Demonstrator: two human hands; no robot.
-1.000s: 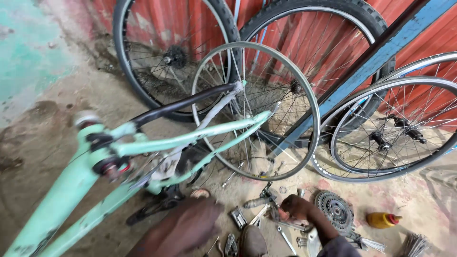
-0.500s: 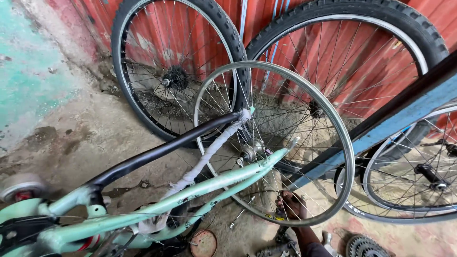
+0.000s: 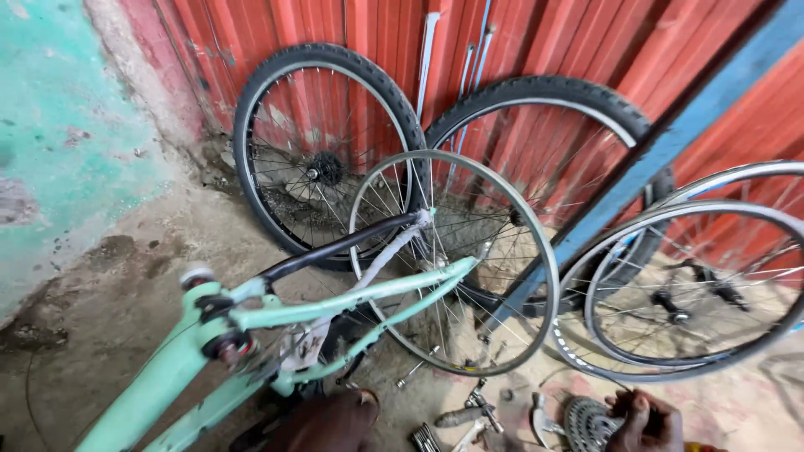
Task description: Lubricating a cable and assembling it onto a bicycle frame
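Observation:
A mint-green bicycle frame (image 3: pixel 335 305) lies tilted across the lower left, its rear stays reaching into a bare silver rim (image 3: pixel 456 259). My right hand (image 3: pixel 646 421) is at the bottom edge, fingers curled against the right side of a grey sprocket cluster (image 3: pixel 586 425) on the ground; whether it grips it is unclear. A dark brown shape that seems to be my left hand (image 3: pixel 328 423) sits at the bottom centre, just below the frame's lower end, mostly cut off. Loose tools (image 3: pixel 469 414) lie between the hands.
Two tyred wheels (image 3: pixel 322 151) (image 3: pixel 553 151) lean on a red corrugated wall. More rims (image 3: pixel 695 289) stand at right behind a slanted blue bar (image 3: pixel 662 155). A teal wall (image 3: pixel 59 142) bounds the left; the ground is dirty concrete.
The view has swung up and back down over the wheels. The green frame has shifted lower left, then back into view. My right hand now lies to the right of the sprocket cluster.

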